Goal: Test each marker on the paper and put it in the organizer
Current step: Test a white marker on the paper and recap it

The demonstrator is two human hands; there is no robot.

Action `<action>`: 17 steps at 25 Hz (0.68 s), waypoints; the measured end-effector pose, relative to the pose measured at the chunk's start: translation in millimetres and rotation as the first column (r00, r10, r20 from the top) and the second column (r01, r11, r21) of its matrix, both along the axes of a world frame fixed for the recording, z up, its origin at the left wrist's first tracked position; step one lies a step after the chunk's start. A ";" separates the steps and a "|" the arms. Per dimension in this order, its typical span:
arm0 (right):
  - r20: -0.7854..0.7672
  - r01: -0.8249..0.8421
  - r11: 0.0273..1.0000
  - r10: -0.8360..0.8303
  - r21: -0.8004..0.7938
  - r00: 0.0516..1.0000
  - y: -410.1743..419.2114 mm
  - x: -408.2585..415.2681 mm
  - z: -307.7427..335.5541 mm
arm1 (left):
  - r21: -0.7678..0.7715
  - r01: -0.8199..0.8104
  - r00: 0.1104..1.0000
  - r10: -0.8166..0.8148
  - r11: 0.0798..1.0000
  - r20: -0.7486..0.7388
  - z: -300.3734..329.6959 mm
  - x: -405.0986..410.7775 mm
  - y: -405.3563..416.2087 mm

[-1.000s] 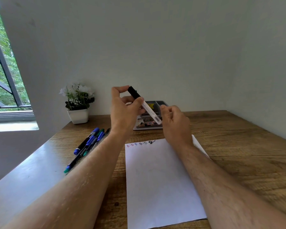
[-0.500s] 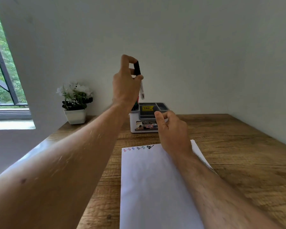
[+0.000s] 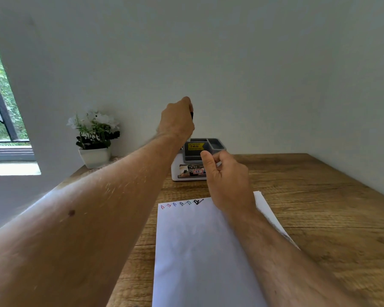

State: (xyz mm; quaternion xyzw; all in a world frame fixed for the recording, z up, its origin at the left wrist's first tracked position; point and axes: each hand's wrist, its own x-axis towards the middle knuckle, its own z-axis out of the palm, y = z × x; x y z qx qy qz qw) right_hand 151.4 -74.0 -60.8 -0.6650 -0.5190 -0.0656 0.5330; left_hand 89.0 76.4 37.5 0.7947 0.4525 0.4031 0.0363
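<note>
Left hand point(image 3: 177, 122) pinching black-capped white marker point(image 3: 191, 115), right over grey-and-white plastic organizer point(image 3: 216, 144) on wooden bench point(image 3: 319, 196). Right hand point(image 3: 226, 176) loosely curled, holding nothing, above white paper point(image 3: 197, 251). Drop-in step; next probably lower into compartment, let go.

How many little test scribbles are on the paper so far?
6, in one row along the top edge of the paper: two red scribbles at the left, one blue, two teal-looking, then a bold black scribble. The right hand may hide more.
</note>
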 end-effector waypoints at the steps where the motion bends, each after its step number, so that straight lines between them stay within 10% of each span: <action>1: 0.001 0.000 1.000 0.000 -0.002 1.000 0.7 -0.2 0.0 | 0.028 -0.026 0.998 0.028 0.999 -0.061 -0.7 0.9 0.0; 17: -0.002 -0.002 1.000 0.002 -0.025 1.000 -4.8 -2.0 5.4 | 0.061 -0.158 0.984 0.162 0.986 -0.068 15.4 -21.7 -15.0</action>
